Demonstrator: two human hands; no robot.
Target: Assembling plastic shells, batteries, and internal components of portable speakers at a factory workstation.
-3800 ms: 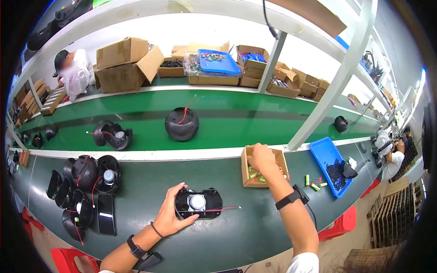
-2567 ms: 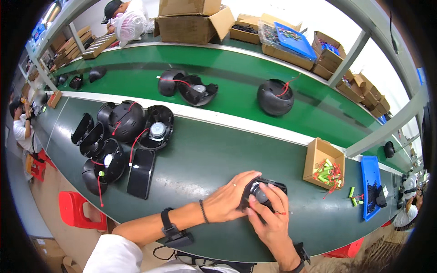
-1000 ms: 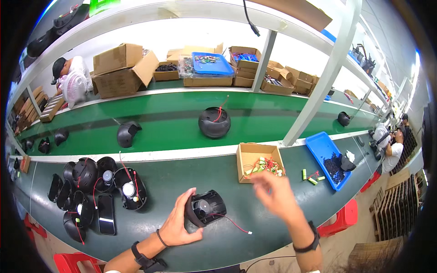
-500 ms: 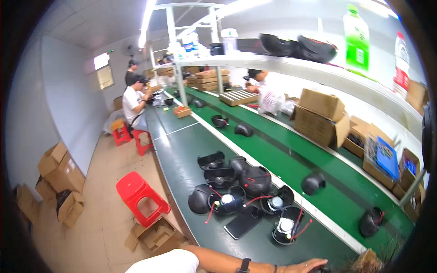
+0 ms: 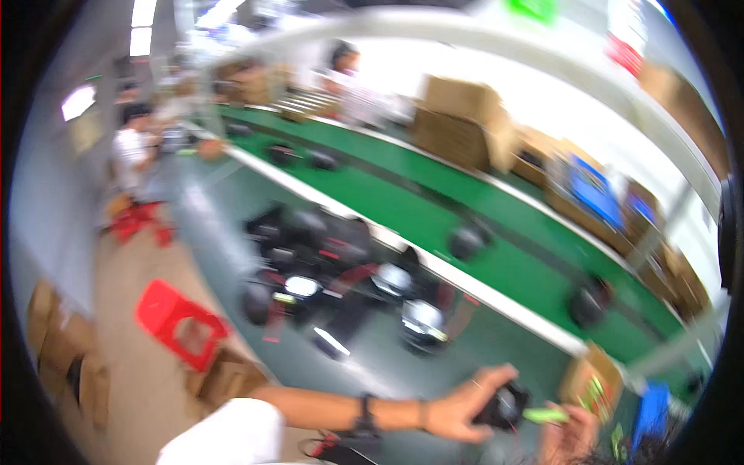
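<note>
At the lower right, my left hand (image 5: 465, 409) is closed around a small black rounded part (image 5: 508, 404). My right hand (image 5: 572, 432) pinches a slim bright green object (image 5: 545, 416), whose tip points at the black part; blur hides its exact kind. Left of my hands, a cluster of black dome-shaped housings (image 5: 306, 226) lies on the dark table. Nearer ones, such as one black housing (image 5: 422, 325), show round silvery pieces and thin red wires. Among them is a dark flat slab (image 5: 341, 325), blurred.
A green conveyor belt (image 5: 387, 182) carries scattered black domes past the table's far side. Right of my hands stands a small cardboard box (image 5: 593, 380) with green items. A red stool (image 5: 182, 322) and cartons (image 5: 66, 349) are on the floor. People sit farther along.
The view has swung right and blurred. My left hand has come further into view with the black part, and my right hand with the green object now shows.
</note>
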